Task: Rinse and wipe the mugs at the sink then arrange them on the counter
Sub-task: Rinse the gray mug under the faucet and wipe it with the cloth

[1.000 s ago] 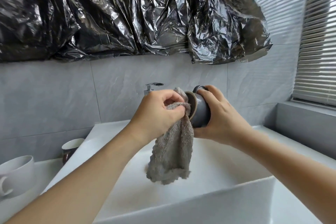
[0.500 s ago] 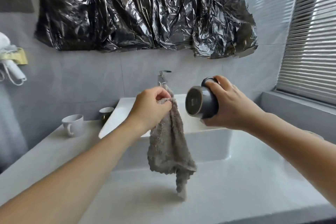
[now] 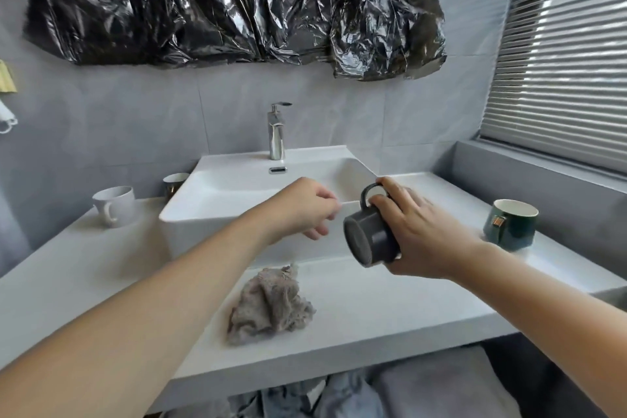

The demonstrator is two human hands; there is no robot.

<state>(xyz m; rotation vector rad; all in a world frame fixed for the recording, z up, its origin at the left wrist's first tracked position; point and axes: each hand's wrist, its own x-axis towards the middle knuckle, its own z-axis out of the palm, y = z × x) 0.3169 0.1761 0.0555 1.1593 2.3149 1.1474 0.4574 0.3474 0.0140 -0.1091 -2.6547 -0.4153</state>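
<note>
My right hand (image 3: 415, 231) grips a dark grey mug (image 3: 371, 237) in the air in front of the white sink (image 3: 217, 210), its base turned toward me and its handle up. My left hand (image 3: 305, 207) hovers just left of the mug, fingers loosely curled, holding nothing. The grey cloth (image 3: 268, 307) lies crumpled on the white counter (image 3: 390, 305) below my hands. A dark green mug (image 3: 510, 224) stands upright on the counter at the right. A white mug (image 3: 113, 205) and a small brown-and-white cup (image 3: 174, 183) stand left of the sink.
A chrome tap (image 3: 276, 132) rises behind the basin. Crumpled black plastic (image 3: 237, 3) covers the wall above. Window blinds (image 3: 563, 54) and a grey ledge close off the right side. Fabric lies under the counter's front edge.
My left hand let go of the cloth, which dropped onto the counter. The view pulled back from the sink. My right hand carried the grey mug lower and to the right.
</note>
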